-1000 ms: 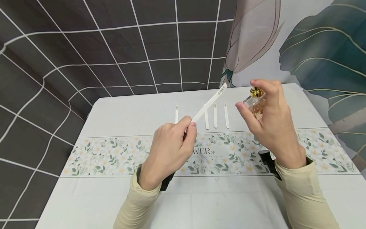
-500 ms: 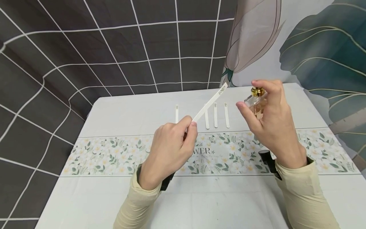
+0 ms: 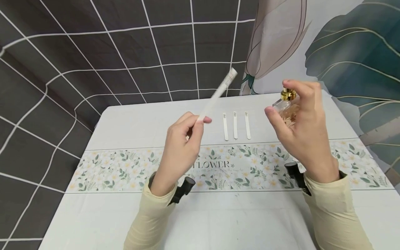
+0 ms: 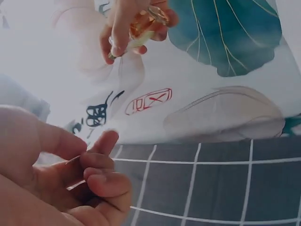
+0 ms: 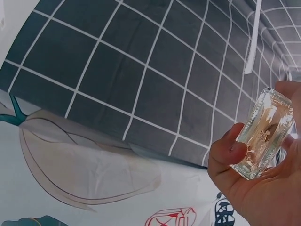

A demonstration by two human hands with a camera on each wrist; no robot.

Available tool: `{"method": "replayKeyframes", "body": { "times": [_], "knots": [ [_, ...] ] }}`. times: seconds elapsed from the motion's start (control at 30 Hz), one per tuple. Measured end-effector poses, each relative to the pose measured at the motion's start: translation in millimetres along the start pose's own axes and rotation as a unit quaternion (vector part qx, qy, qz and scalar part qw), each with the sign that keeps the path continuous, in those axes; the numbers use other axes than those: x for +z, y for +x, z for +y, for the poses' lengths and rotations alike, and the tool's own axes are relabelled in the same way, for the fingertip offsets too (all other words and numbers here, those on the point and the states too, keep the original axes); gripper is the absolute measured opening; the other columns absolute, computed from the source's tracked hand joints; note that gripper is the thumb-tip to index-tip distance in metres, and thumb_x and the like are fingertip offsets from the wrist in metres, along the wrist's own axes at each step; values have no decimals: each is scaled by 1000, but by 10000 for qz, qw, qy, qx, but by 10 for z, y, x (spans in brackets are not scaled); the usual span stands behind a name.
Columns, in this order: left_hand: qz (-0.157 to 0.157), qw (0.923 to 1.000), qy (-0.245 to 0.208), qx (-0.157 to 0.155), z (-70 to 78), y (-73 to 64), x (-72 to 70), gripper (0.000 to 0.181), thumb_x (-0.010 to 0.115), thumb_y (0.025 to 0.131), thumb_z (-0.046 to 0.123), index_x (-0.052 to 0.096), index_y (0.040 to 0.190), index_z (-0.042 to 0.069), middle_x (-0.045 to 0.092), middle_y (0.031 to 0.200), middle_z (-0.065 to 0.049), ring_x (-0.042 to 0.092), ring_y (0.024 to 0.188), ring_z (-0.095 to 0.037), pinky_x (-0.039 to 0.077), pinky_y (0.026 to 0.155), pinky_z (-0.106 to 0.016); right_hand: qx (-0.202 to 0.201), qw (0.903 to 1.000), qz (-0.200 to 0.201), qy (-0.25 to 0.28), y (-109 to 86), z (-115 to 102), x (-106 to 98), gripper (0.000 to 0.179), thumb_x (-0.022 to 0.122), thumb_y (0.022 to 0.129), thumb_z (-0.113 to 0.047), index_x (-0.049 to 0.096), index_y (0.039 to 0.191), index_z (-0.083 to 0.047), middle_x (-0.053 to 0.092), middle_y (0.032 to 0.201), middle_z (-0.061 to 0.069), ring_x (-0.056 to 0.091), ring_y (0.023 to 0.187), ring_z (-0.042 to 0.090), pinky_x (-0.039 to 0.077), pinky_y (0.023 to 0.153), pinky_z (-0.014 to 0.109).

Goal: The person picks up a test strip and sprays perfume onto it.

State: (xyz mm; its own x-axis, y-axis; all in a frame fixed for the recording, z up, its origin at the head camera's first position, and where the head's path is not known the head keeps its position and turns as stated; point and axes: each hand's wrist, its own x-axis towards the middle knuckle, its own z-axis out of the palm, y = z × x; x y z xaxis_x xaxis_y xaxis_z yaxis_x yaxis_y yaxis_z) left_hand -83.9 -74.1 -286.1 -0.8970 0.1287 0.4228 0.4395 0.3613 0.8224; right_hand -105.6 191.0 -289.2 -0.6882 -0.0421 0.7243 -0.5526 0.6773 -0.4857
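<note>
My left hand pinches the lower end of a white paper test strip between thumb and fingers. The strip slants up and to the right, its far end blurred. To the right, my right hand grips a clear glass perfume bottle with amber liquid, the index finger on its gold spray top. In the right wrist view, fingers wrap round the faceted bottle, and the strip shows beyond it. A gap separates strip and bottle in the head view.
Three more white test strips lie side by side on the white tabletop behind the hands. A flowered band crosses the cloth. Dark gridded fabric hangs behind the table, with leaf-patterned fabric at right.
My left hand has moved up and left and turned, swinging the strip higher, away from the bottle. My right hand has shifted slightly up and right with the bottle.
</note>
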Motion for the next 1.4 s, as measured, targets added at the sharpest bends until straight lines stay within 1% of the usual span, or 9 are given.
{"method": "replayKeyframes", "body": {
  "times": [0.13,0.3,0.53,0.67,0.8,0.97,1.07,1.23,1.4],
  "knots": [
    [212,9918,-1225,-308,-68,68,-28,20,61,100,2,73,114,-5,58,81,-1,49,72,-13,43,66,-20,10,9999,-43,-104,11,10,-31,55,62,99,-41,44,141,-11,47,128,26,43,95,12,37,68,15],
    [425,9644,-2459,-872,-177,160,-40,19,68,94,-2,70,112,-10,71,83,5,63,79,-11,49,71,-21,112,9996,-86,-235,19,22,-77,54,65,98,-30,42,142,-8,48,130,5,42,81,6,37,70,13],
    [654,9026,-3757,-1996,-450,322,42,6,70,94,4,74,91,8,67,84,4,50,70,-10,39,61,-20,205,9993,-47,-317,23,52,-111,56,64,98,-33,41,142,-7,31,124,-21,37,97,5,31,68,19],
    [724,8726,-4145,-2478,-576,376,100,11,66,98,6,73,93,12,59,83,3,43,68,-10,35,61,-21,187,9992,-80,-349,26,59,-119,56,63,98,-34,41,143,-8,44,124,-7,36,96,5,31,68,19],
    [661,8712,-4033,-2722,-691,416,154,7,64,99,7,70,102,5,59,80,2,47,69,-9,36,60,-20,210,9990,-120,-380,32,57,-126,56,64,98,-32,41,144,-9,45,126,23,36,95,6,33,67,16],
    [423,8836,-3506,-3076,-873,457,240,6,65,98,8,69,95,4,59,75,3,47,63,-8,35,58,-20,296,9990,-122,-316,37,58,-121,56,67,97,-25,42,144,-8,45,127,0,40,86,6,35,69,15],
    [134,8847,-3293,-3296,-1015,467,298,9,64,98,8,68,89,7,59,74,3,47,61,-7,35,58,-20,304,9991,-170,-256,39,58,-114,57,69,95,-19,42,144,-8,46,131,0,41,80,1,36,72,15],
    [-268,8746,-3237,-3599,-1253,463,395,12,61,100,9,62,89,5,56,72,3,45,59,-7,34,56,-19,215,9991,-266,-252,39,57,-99,57,69,95,-15,41,145,-8,46,137,19,41,77,-3,35,75,15],
    [-319,8598,-3261,-3918,-1428,462,468,13,62,99,9,63,88,2,58,69,3,45,54,-5,34,49,-16,174,9993,-216,-268,40,62,-93,56,68,96,-18,42,144,-7,48,136,14,41,76,-3,35,75,15]
  ]
}}
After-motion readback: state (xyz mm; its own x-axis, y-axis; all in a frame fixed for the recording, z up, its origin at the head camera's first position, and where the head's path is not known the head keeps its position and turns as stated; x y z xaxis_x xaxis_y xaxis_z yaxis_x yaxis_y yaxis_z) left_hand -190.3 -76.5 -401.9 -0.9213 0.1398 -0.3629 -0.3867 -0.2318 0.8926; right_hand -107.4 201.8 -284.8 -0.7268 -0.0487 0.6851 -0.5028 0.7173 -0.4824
